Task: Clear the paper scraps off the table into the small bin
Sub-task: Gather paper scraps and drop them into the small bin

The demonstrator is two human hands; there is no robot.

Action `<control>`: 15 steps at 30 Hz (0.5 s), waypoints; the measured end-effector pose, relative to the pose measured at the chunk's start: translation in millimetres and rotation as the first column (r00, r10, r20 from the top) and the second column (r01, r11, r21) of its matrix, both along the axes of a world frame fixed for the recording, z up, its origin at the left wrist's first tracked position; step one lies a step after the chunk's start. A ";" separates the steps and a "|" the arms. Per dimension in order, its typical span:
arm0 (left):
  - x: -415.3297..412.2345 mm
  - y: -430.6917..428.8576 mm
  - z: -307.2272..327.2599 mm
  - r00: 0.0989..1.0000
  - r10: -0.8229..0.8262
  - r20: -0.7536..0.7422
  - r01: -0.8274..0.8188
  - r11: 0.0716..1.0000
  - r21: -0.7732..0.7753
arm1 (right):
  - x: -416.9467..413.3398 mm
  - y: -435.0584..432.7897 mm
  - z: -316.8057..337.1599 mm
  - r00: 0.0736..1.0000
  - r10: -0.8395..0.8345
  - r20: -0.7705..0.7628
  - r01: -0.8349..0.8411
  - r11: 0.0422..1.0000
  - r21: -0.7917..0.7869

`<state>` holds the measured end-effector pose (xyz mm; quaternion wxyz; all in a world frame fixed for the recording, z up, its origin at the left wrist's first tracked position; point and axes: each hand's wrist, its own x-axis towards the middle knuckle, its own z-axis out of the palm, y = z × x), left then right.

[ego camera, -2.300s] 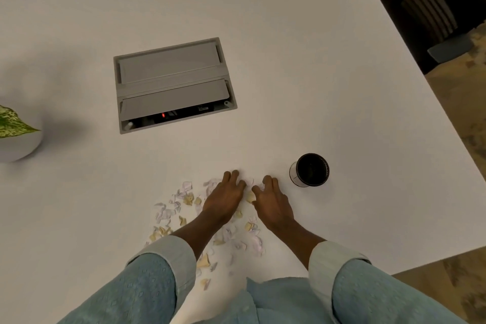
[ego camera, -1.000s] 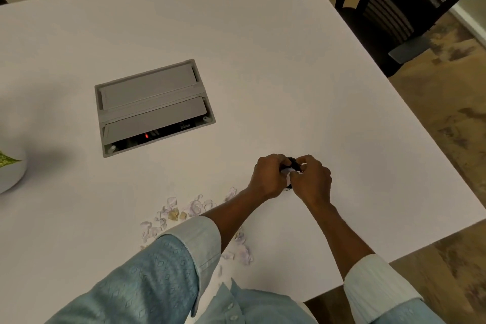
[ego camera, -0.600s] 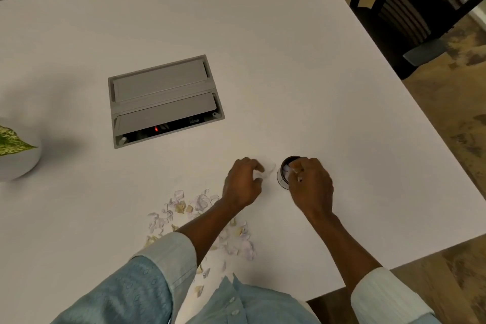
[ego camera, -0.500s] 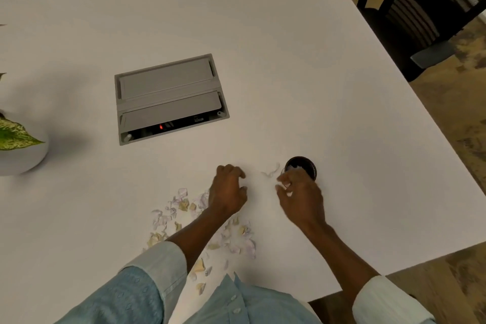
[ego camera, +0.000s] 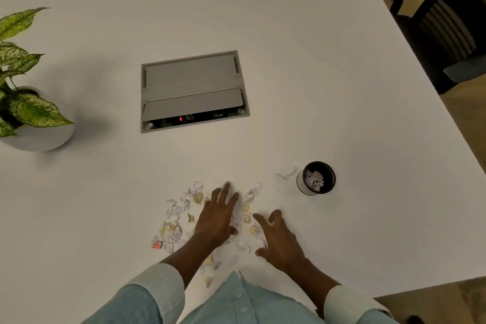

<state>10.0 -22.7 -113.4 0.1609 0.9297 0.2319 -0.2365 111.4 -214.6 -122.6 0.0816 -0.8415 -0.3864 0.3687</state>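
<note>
white table (ego camera: 315, 60), w/ grey cable box (ego camera: 193, 91) set in its centre. paper scraps (ego camera: 181, 218) lie scattered at near edge. your left hand (ego camera: 217, 214) is flat on them, fingers spread; right hand (ego camera: 278, 239) splayed wide beside, holding nothing. small bin (ego camera: 315, 178) stands to the right, some scraps inside; stray scrap (ego camera: 286, 175) just beside it.

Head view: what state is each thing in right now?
Bin: upright, some scraps inside.
Scraps: most loose on the table; one beside the bin.
Left hand: open, flat over scraps.
Right hand: open, fingers spread, no grip.
Cable box: near flap ajar, red light showing.
Plant: upright.
</note>
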 end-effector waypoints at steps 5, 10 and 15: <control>-3.0 -13.8 -5.9 0.999 -0.019 0.029 0.020 0.999 -0.047 | 1.8 5.3 -0.9 0.997 0.075 0.010 -0.076 0.995 0.066; -6.6 -29.5 -2.4 0.996 -0.008 0.089 0.013 0.999 -0.052 | 9.7 9.8 -2.7 0.969 0.212 0.123 -0.224 0.970 0.090; -6.2 -30.8 -2.1 0.997 -0.063 0.053 0.065 0.997 -0.031 | 16.6 8.5 -6.4 0.964 0.194 0.184 -0.217 0.970 0.114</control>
